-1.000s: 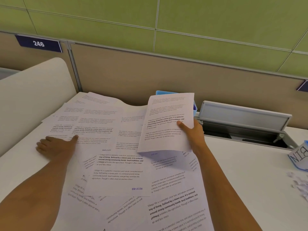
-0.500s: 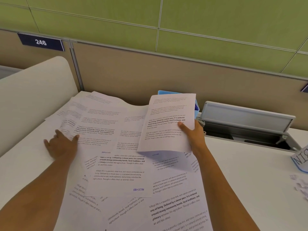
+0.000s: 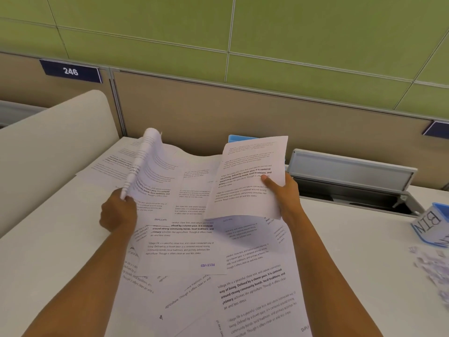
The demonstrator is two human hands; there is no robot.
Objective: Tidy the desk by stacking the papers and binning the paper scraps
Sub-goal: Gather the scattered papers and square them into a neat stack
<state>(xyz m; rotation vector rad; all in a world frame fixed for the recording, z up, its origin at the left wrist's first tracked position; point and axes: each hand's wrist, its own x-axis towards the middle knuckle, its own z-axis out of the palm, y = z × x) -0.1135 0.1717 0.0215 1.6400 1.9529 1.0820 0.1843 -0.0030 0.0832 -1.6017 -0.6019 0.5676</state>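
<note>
The left hand (image 3: 119, 212) pinches one corner of a printed sheet (image 3: 155, 164) in a narrow grip. The sheet curls upward and peels away from the loose papers (image 3: 194, 251) spread over the desk (image 3: 60, 239). Lifting by a corner probably frees it without dragging the sheets beneath. The right hand (image 3: 284, 195) holds a sheaf (image 3: 247, 181) raised clear of the spread, its grip closed on the lower right edge with the thumb on the top page (the fingers beneath are hidden). Held like this, the sheaf looks ready to take the next sheet on top.

The loose papers overlap at odd angles down to the near edge. Bare desk lies left of the left hand and right of the right forearm, which is room for squaring a stack. The open cable-tray lid (image 3: 352, 166) stands just beside the sheaf. The bin (image 3: 430, 224) and paper scraps (image 3: 432, 266) sit far right, well apart from both hands.
</note>
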